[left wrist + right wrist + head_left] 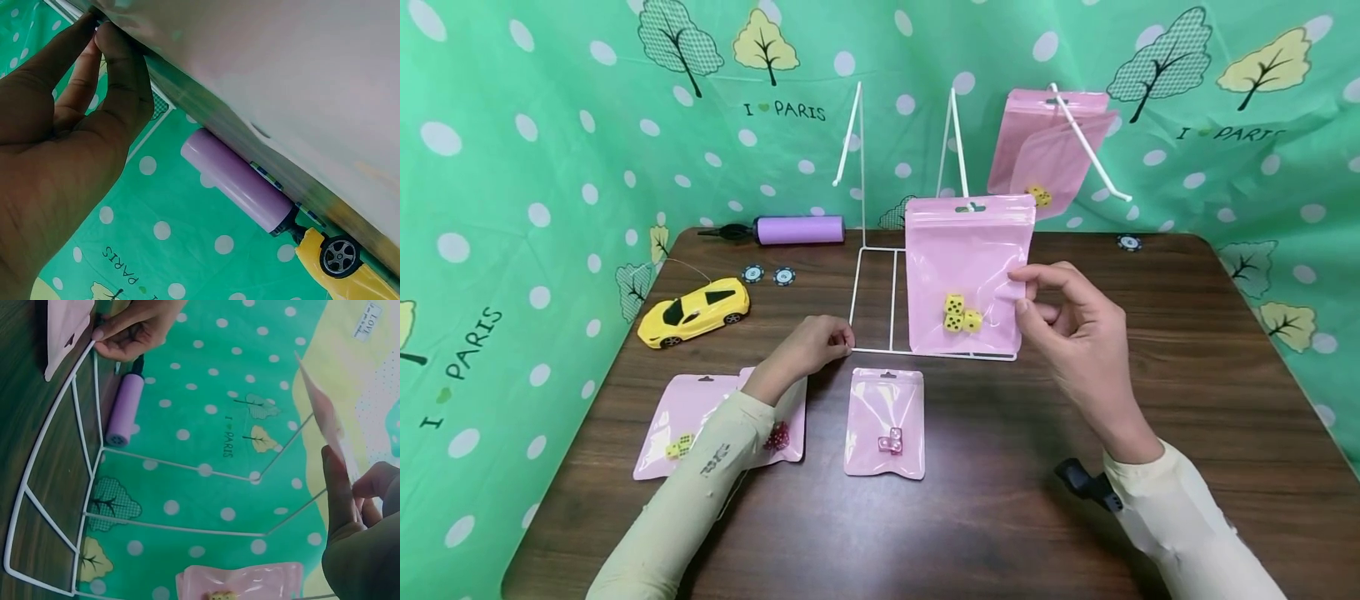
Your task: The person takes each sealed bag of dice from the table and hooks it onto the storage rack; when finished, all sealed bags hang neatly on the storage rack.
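My right hand [1078, 342] pinches the right edge of a pink zip pouch [962, 258] between thumb and fingers. Yellow dice [954, 322] show low in the pouch, which is held upright with its hang hole right at the end of the middle hook [958, 142] of a white wire rack [880, 351]. In the right wrist view the same pouch [322, 406] appears nearly edge-on. At the rack's front left corner, my left hand [812, 343] pinches the wire between thumb and fingertips. More pink pouches [1056, 154] hang on the right hook; the left hook [848, 137] is bare.
A pink pouch with pink dice [886, 404] lies before the rack. Two more pouches [696, 408] lie at left, partly hidden under my left forearm. A yellow toy car [696, 312], a purple hand pump [800, 230] and poker chips [784, 276] stand behind.
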{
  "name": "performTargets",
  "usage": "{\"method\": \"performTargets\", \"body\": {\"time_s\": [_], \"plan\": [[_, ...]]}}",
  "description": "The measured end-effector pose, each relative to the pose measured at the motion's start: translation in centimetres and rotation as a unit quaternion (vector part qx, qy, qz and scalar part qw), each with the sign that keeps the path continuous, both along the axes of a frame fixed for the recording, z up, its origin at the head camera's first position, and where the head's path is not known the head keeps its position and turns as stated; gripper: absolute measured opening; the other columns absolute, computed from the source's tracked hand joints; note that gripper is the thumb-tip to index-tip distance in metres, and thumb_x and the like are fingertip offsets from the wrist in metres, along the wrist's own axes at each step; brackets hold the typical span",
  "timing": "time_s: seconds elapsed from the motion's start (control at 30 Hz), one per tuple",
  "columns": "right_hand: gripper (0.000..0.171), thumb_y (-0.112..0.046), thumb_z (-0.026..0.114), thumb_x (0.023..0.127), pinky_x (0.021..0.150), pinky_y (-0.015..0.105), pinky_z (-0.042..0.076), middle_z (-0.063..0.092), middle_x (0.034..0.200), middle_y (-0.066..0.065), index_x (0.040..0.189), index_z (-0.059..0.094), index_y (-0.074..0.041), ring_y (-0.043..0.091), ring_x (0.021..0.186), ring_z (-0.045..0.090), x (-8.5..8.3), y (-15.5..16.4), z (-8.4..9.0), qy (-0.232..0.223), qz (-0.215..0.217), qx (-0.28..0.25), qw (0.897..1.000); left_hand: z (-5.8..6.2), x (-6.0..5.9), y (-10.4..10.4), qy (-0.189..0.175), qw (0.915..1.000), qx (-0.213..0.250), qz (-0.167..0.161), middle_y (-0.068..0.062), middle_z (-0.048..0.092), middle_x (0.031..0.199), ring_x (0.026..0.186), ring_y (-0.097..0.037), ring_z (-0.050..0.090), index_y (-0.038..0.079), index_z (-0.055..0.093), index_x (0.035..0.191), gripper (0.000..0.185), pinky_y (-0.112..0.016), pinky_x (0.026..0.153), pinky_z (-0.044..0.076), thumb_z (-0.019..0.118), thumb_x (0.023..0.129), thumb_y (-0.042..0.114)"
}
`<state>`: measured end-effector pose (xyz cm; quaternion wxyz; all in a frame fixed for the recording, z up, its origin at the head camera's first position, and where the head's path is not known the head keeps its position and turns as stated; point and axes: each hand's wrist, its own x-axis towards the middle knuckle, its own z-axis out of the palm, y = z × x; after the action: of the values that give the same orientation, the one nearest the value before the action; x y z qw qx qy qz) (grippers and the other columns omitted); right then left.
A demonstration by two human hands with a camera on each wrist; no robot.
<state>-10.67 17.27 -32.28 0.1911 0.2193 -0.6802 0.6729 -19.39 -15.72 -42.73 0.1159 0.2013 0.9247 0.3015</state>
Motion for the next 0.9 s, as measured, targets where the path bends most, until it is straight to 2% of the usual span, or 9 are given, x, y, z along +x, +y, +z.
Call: {"method": "performTargets", "body": {"time_s": [0.2,0.43,0.73,0.9], "plan": [[0.031,0.015,0.066,0.096,0.056,0.014,0.043,0.058,0.104,0.013,0.127,0.071,0.011,0.016,0.074,0.055,-0.7,-0.2,-0.3,-0.024,-0.009,-0.015,1.0,0.0,-0.1,0.0,0.002,1.0,0.002,0.001,-0.003,0.07,0.081,0.075,-0.014,0.06,0.008,0.073,0.09,0.013,-0.031,0.07,0.05,0.073,0.098,-0.003],[0.027,0.01,0.066,0.1,0.06,0.016,0.047,0.058,0.105,0.015,0.126,0.073,0.006,0.014,0.075,0.06,-2.2,-0.8,-0.5,-0.065,-0.036,-0.022,0.997,0.0,-0.2,0.1,0.002,1.0,0.0,0.001,-0.003,0.07,0.082,0.075,-0.015,0.06,0.008,0.073,0.09,0.013,-0.031,0.071,0.05,0.073,0.098,-0.003],[0.027,0.011,0.064,0.098,0.058,0.015,0.045,0.058,0.103,0.011,0.123,0.074,0.005,0.01,0.072,0.061,-5.2,-2.2,-0.6,-0.066,-0.068,-0.053,0.994,-0.1,-0.2,0.1,0.001,1.0,0.002,0.002,-0.003,0.071,0.082,0.075,-0.015,0.061,0.008,0.073,0.09,0.012,-0.031,0.071,0.05,0.074,0.097,-0.003],[0.027,0.01,0.062,0.098,0.055,0.015,0.041,0.057,0.101,0.007,0.122,0.074,0.005,0.007,0.067,0.058,-7.6,-3.0,-0.5,-0.073,-0.091,-0.052,0.992,-0.2,-0.1,0.0,-0.001,1.0,0.0,0.003,-0.003,0.071,0.081,0.075,-0.014,0.06,0.008,0.073,0.09,0.012,-0.031,0.071,0.05,0.074,0.098,-0.002]]}}
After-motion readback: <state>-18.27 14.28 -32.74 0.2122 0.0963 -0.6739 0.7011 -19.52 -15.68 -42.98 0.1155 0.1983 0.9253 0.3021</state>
